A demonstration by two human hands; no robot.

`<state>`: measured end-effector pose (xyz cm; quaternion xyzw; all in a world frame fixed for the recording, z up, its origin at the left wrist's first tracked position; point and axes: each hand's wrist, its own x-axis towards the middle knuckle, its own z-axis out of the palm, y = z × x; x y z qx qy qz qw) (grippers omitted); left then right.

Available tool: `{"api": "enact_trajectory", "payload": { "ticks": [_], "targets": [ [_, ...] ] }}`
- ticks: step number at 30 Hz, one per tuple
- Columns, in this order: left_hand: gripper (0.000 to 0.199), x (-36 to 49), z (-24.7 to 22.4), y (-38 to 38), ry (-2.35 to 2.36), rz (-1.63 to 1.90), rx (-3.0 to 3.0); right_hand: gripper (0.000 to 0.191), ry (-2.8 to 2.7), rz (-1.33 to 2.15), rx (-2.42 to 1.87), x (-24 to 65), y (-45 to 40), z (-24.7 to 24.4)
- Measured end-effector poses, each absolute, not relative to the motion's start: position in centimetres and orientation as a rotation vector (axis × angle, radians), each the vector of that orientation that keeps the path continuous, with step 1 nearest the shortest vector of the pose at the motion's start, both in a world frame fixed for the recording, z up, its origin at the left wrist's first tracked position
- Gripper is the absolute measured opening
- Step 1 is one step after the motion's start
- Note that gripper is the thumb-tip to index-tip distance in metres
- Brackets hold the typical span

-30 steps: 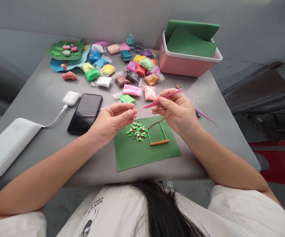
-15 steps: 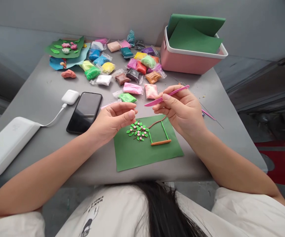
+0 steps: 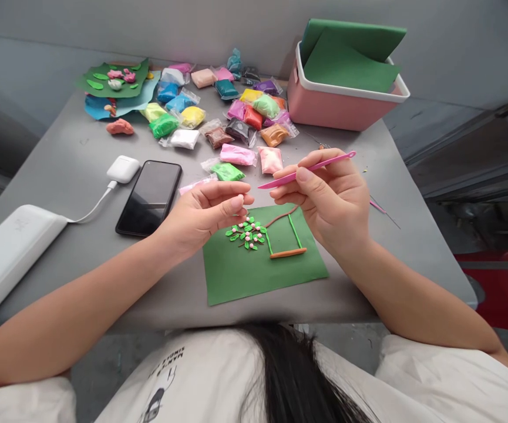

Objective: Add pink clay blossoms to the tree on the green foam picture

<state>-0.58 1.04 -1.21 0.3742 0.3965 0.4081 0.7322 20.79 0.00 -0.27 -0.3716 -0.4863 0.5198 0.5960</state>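
My right hand grips a pink plastic clay knife, its blade pointing left toward my left hand. My left hand hovers over the upper left of a green sheet, thumb and fingers curled near each other; a tiny pale bit seems to show at the thumb tip, too small to make out. On the sheet lie green clay leaves with pink dots, partly covered by my left fingers, and a swing shape with green ropes and an orange-brown bar under a brown branch.
Bagged clay in many colours spreads across the table's back. A pink basket with green sheets stands back right. At left are a black phone, a white power bank and an earphone case. Finished clay pictures lie back left.
My right hand has shifted slightly right with the pink knife, and my left hand slightly right too. The camera view has moved a little.
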Motion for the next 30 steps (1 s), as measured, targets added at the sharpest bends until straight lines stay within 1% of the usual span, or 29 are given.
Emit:
{"api": "enact_trajectory", "payload": {
  "ticks": [5,8,13,19,22,26,30],
  "targets": [
    [0.043,-0.3,-1.0,1.1,0.867,0.931,0.821,0.023,-1.178,1.158,-0.862,20.8,-0.4,-0.1],
    [0.038,-0.3,-0.9,1.2,0.869,0.944,0.819,0.02,-1.18,1.144,-0.846,20.8,-0.6,0.0],
    [0.034,-0.4,-1.1,0.9,0.858,0.938,0.844,0.028,-1.248,1.0,-0.896,20.5,-1.1,0.2],
    [0.033,-0.3,-0.7,0.1,0.901,1.034,1.07,0.021,-1.331,0.926,-0.846,20.1,-1.8,0.1],
    [0.035,0.0,-0.4,-0.3,0.948,1.082,1.18,0.022,-1.354,0.912,-0.823,20.0,-2.1,0.0],
    [0.032,0.1,-0.4,-0.6,0.97,1.112,1.253,0.024,-1.401,0.859,-0.84,19.8,-2.2,-0.4],
    [0.027,0.1,-0.5,-0.7,0.962,1.12,1.289,0.017,-1.42,0.855,-0.787,20.0,-2.3,-0.9]
  ]
}}
